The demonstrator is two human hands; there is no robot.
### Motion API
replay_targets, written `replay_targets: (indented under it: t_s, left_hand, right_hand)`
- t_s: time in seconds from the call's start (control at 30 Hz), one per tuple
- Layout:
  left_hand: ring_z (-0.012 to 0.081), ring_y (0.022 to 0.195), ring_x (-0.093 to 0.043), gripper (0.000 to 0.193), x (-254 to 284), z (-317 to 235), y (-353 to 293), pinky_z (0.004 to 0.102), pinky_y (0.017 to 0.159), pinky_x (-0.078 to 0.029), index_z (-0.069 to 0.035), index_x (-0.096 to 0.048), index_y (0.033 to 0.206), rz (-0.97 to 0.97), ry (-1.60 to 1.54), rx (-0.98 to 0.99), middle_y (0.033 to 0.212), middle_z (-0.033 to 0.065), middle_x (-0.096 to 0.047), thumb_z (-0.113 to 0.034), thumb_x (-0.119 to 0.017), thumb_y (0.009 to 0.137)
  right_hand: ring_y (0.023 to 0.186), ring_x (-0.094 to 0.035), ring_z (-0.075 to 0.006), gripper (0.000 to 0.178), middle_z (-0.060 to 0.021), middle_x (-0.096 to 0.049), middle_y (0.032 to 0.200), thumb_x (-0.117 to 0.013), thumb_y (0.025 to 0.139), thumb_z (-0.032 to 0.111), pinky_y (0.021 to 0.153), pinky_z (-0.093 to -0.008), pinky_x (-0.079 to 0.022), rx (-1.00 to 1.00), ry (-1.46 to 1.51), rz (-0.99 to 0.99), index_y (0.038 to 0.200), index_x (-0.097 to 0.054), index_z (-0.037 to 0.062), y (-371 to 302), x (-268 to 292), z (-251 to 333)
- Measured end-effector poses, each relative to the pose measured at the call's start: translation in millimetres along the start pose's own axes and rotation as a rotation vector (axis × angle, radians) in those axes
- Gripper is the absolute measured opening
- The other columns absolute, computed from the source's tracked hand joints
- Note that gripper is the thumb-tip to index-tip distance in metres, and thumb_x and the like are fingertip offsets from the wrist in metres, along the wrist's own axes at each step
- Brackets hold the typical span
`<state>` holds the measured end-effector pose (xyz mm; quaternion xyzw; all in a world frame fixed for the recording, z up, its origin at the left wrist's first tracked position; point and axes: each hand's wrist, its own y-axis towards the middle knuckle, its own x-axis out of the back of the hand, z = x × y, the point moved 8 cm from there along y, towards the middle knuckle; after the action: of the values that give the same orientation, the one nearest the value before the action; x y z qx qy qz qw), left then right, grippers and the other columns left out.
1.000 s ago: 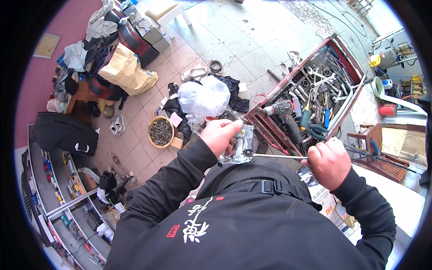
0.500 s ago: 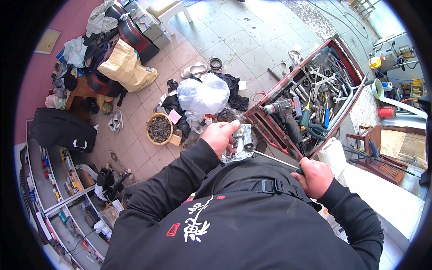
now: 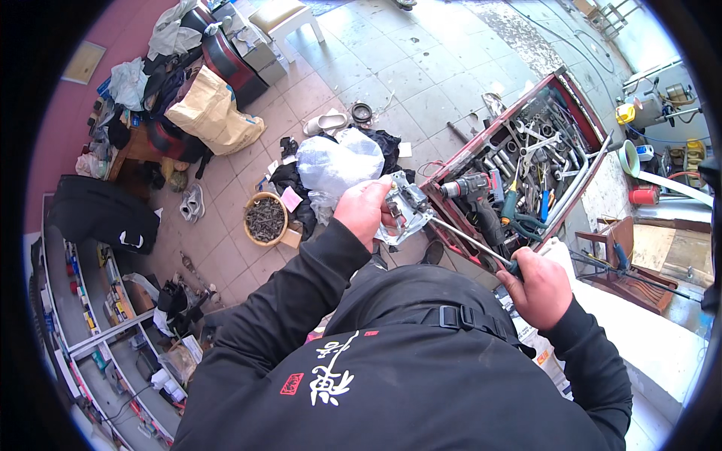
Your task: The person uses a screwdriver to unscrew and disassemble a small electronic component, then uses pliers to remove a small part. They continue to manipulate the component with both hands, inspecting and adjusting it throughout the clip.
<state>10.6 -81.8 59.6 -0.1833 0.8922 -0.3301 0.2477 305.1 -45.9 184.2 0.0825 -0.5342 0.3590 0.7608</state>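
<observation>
In front of my waist my left hand (image 3: 366, 211) is closed on a silvery metal latch mechanism (image 3: 408, 201), a flat plate with small levers and a block on it. My right hand (image 3: 540, 287) wraps the dark green handle of a long-shafted screwdriver (image 3: 474, 242). Its shaft slants up and left, and its tip is at the lower right edge of the mechanism. Whether the tip touches or fits into a part is too small to tell.
Just beyond my right hand stands a red tool chest (image 3: 579, 109) full of wrenches and pliers, with a cordless drill (image 3: 481, 197) on top. On the floor are a basket of bolts (image 3: 265, 219), a plastic bag (image 3: 340, 165) and a paper sack (image 3: 210, 113). Shelves (image 3: 98, 301) line the left.
Both hands have risen away from my body. The mechanism has been turned in my left hand, and the screwdriver shaft now slants more steeply.
</observation>
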Motion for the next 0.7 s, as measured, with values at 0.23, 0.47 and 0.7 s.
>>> replay_targets:
  t_s: [0.23,0.47,0.7]
  left_hand:
    - [0.0172,0.072,-0.071,0.029,-13,-7,-15,0.0377,0.055,-0.06,-0.005,-0.064,0.121,0.048,0.0,0.003,0.094,0.0081,-0.07,-0.03,-0.057,0.11]
    - [0.0127,0.075,-0.067,0.029,-24,-19,-22,0.0306,0.066,-0.059,-0.002,-0.063,0.126,0.117,0.028,-0.173,0.098,0.0037,-0.067,-0.027,-0.06,0.111]
    - [0.0097,0.081,-0.065,0.032,-27,-22,-28,0.0282,0.07,-0.057,0.0,-0.059,0.13,0.149,0.101,-0.232,0.102,0.0029,-0.066,-0.026,-0.06,0.112]
  right_hand:
    - [0.075,-0.066,-0.0471,0.033,-0.0232,-0.065,0.077,-0.072,0.104,0.026,0.068,-0.0512,-0.05,-0.123,0.361,0.215,0.092,-0.059,-0.0011,5,-19,-5]
    - [0.07,-0.064,-0.0383,0.04,-0.02,-0.063,0.075,-0.065,0.11,0.033,0.07,-0.0484,-0.052,-0.237,0.466,0.38,0.093,-0.061,-0.0024,6,-23,-7]
    - [0.061,-0.062,-0.0162,0.04,-0.0048,-0.063,0.073,-0.058,0.115,0.039,0.06,-0.0336,-0.051,-0.382,0.715,0.588,0.099,-0.063,0.0021,0,-32,-3]
